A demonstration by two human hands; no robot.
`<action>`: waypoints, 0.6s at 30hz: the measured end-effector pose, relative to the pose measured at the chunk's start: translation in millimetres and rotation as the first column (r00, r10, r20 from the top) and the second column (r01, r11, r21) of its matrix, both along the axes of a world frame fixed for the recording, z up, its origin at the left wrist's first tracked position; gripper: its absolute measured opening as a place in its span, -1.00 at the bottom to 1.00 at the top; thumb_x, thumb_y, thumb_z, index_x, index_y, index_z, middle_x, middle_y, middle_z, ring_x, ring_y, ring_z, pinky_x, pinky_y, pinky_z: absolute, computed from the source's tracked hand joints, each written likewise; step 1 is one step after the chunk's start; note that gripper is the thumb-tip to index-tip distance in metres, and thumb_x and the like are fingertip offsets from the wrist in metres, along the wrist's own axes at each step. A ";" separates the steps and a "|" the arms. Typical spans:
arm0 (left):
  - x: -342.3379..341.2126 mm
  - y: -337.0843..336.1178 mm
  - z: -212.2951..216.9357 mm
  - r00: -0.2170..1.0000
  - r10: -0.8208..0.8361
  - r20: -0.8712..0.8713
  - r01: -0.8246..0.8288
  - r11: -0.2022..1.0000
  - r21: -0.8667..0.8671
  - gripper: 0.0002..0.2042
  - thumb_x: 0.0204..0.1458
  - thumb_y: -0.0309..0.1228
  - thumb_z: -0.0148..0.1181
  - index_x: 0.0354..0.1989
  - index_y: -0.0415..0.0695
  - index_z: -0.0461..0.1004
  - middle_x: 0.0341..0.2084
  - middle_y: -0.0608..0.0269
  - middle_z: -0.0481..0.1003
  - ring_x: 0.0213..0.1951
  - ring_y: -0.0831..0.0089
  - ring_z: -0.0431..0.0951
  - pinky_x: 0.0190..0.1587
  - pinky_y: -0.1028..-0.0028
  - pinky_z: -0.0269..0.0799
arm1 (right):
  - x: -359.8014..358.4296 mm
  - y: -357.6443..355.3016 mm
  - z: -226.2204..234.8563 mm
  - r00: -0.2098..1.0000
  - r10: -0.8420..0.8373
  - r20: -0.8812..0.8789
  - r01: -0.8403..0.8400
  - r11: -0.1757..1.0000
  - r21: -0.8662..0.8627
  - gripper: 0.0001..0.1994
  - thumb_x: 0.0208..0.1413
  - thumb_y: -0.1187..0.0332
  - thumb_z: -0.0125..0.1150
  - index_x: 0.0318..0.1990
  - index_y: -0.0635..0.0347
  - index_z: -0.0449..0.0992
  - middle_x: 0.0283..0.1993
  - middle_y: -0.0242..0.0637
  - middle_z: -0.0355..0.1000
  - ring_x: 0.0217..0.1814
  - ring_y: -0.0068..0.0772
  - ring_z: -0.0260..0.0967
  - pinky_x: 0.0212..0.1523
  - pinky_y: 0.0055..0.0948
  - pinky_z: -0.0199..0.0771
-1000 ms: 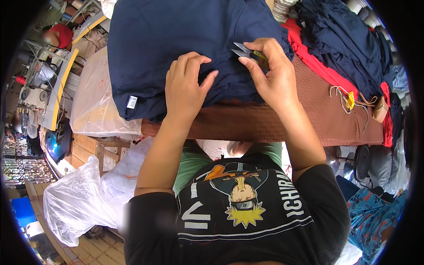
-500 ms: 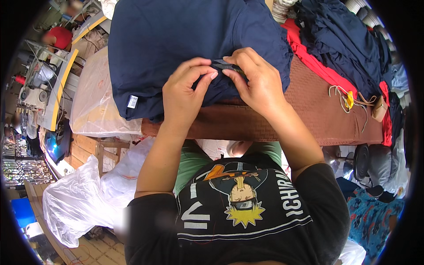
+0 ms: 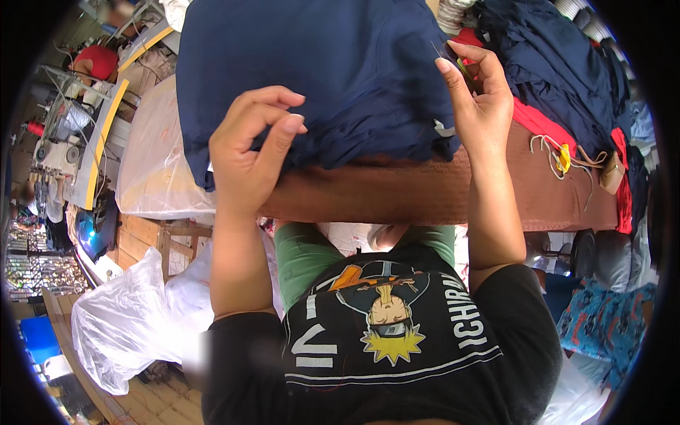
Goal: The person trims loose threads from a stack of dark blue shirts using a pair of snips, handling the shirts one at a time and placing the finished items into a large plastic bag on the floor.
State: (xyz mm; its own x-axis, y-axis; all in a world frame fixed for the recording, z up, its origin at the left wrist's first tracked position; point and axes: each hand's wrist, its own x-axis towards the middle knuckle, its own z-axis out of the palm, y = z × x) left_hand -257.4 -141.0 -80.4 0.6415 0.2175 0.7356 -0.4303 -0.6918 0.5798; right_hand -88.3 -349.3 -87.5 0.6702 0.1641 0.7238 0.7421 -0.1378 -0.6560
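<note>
Navy cloth (image 3: 319, 71), folded in a thick stack, fills the top of the view from about eleven to one o'clock, lying on a brown-covered table (image 3: 425, 195) whose front edge runs across the middle. A second ago both hands met over one small dark piece at the stack's near edge; now they have drawn apart. The left hand (image 3: 248, 152) sits at about nine o'clock from the stack's near corner, thumb and forefinger closed in a pinch just above the fabric (what it pinches, if anything, is too fine to tell). The right hand (image 3: 482, 99) has lifted toward one o'clock, fingers upright and pressed together around a small thin tool with a yellowish glint (image 3: 462, 67); I cannot tell exactly what it is. A faint line seems to rise from it, perhaps thread. The parting of the hands suggests some snipping or pulling at the cloth's edge has just finished, as a judgement only.

At three o'clock lie a red garment (image 3: 542, 124), more dark clothes (image 3: 559, 57) and a small yellow item with cords (image 3: 563, 157). Clear plastic bags (image 3: 127, 333) sit at seven o'clock on the floor.
</note>
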 end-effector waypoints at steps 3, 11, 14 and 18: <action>27.1 -2.7 4.7 1.000 -0.005 -0.010 0.008 0.953 0.303 -0.85 0.02 -0.57 0.17 -0.23 -0.14 0.56 -0.14 0.21 0.52 -0.12 0.29 0.49 -0.05 0.40 0.37 | 4.8 -3.3 -3.3 0.978 0.075 -0.194 -0.074 0.997 0.012 -0.72 -0.05 0.40 0.43 -0.16 0.17 0.53 -0.21 -0.30 0.48 -0.28 -0.52 0.44 -0.24 -0.53 0.45; 107.6 -0.8 18.1 0.990 0.134 -0.033 -0.048 0.558 0.829 -0.59 -0.10 -0.56 0.16 -0.01 0.02 0.51 0.18 0.25 0.30 0.27 0.18 0.20 0.21 0.20 0.16 | 8.2 32.6 -22.0 0.948 0.301 -0.100 -0.316 0.928 -0.197 -0.76 -0.03 0.48 0.37 -0.15 0.15 0.59 -0.39 -0.38 0.43 -0.41 -0.52 0.31 -0.29 -0.53 0.37; 116.2 4.1 30.8 0.989 0.146 -0.039 -0.035 0.470 0.882 -0.72 -0.08 -0.44 0.27 -0.14 0.13 0.60 0.15 0.29 0.35 0.31 0.15 0.15 0.21 0.00 0.10 | 15.1 37.0 -20.7 0.949 0.307 -0.068 -0.314 0.939 -0.139 -0.91 -0.02 0.48 0.36 -0.33 0.23 0.61 -0.43 -0.40 0.43 -0.42 -0.54 0.32 -0.31 -0.57 0.35; 118.4 15.0 38.7 0.996 0.083 0.028 -0.061 0.437 0.898 -0.75 -0.15 -0.29 0.38 -0.22 0.22 0.63 0.13 0.32 0.37 0.31 0.17 0.15 0.25 -0.05 0.06 | 20.0 42.7 -20.4 0.927 0.325 -0.189 -0.343 0.937 -0.071 -0.78 -0.06 0.43 0.43 -0.23 0.19 0.56 -0.44 -0.48 0.40 -0.38 -0.67 0.29 -0.30 -0.62 0.35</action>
State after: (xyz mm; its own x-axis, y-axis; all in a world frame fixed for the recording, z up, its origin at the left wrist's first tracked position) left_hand -139.0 -126.0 -41.7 0.6719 -0.5104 0.5366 -0.3497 -0.8574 -0.3776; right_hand -68.3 -306.7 -107.9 0.6764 0.4661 0.5704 0.6339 0.0260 -0.7729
